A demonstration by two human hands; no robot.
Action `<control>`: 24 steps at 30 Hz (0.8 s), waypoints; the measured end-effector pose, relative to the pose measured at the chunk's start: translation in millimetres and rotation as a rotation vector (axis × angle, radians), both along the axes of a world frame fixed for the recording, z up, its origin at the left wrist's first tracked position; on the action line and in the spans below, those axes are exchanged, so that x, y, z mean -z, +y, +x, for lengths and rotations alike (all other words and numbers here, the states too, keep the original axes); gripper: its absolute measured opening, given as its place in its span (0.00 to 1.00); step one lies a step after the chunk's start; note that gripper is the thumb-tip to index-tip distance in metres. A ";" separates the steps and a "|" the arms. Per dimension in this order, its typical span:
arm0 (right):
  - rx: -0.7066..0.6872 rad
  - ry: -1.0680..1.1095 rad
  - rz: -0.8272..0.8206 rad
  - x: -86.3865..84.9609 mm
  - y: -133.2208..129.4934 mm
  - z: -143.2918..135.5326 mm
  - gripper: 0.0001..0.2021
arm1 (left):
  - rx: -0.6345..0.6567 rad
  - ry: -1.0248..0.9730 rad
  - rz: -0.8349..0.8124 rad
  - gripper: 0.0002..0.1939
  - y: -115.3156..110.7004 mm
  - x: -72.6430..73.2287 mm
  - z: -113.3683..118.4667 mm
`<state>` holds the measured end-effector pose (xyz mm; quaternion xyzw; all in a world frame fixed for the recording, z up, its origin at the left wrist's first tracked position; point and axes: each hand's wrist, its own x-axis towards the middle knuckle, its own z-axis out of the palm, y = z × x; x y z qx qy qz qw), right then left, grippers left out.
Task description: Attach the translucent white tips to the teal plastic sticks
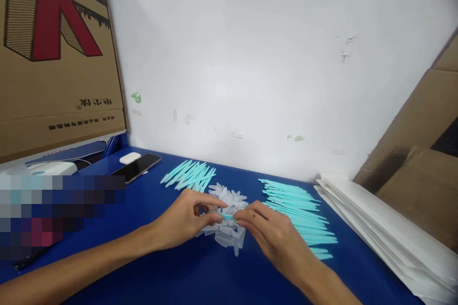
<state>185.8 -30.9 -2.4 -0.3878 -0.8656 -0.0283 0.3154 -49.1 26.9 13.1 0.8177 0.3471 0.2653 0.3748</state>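
Both hands meet over a pile of translucent whitish sleeve-like pieces (229,238) on the blue table. A small turquoise strip (228,217) shows between my fingertips. My left hand (184,219) pinches its left end, where a translucent piece seems to lie along it. My right hand (268,228) pinches the right end. Many thin turquoise sticks (304,214) lie in a row beside my right hand. Another heap of turquoise sticks (189,175) is beyond my left hand.
A phone (138,167) and a white case (130,157) lie at the back left of the blue table (143,276). White sheets or bags (386,238) are stacked at the right edge. Cardboard boxes (60,81) stand on both sides, with a white wall behind.
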 end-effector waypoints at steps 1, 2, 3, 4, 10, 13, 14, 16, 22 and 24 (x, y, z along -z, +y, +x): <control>0.008 -0.057 0.012 -0.4 -0.1 0.4 0.13 | 0.030 0.060 0.115 0.13 -1.9 -0.2 -0.1; 0.015 -0.110 0.027 -1.2 0.0 1.1 0.13 | 0.067 0.109 0.227 0.13 -3.5 0.3 -0.2; 0.023 -0.152 0.043 -2.4 0.5 2.4 0.13 | 0.102 0.149 0.326 0.14 -4.2 1.3 -0.5; 0.034 -0.176 0.067 -4.0 1.4 4.2 0.13 | 0.120 0.181 0.405 0.15 -3.7 2.8 -0.9; 0.306 -0.021 0.281 -19.8 9.8 26.0 0.15 | -0.173 0.298 0.575 0.17 24.7 8.9 -11.9; 0.408 0.066 0.283 -24.8 12.4 35.6 0.15 | -0.300 0.354 0.567 0.17 43.8 7.5 -21.7; 0.416 0.072 0.272 -24.9 13.1 37.5 0.14 | -0.328 0.377 0.566 0.18 49.0 7.5 -24.8; 0.414 0.053 0.235 -23.0 14.5 38.9 0.14 | -0.374 0.427 0.571 0.18 57.3 9.3 -30.0; 0.347 -0.017 0.160 -14.9 16.3 34.3 0.14 | -0.402 0.530 0.540 0.19 64.3 18.2 -33.4; 0.334 -0.028 0.151 -14.1 15.6 33.7 0.14 | -0.387 0.550 0.523 0.18 62.0 17.8 -31.8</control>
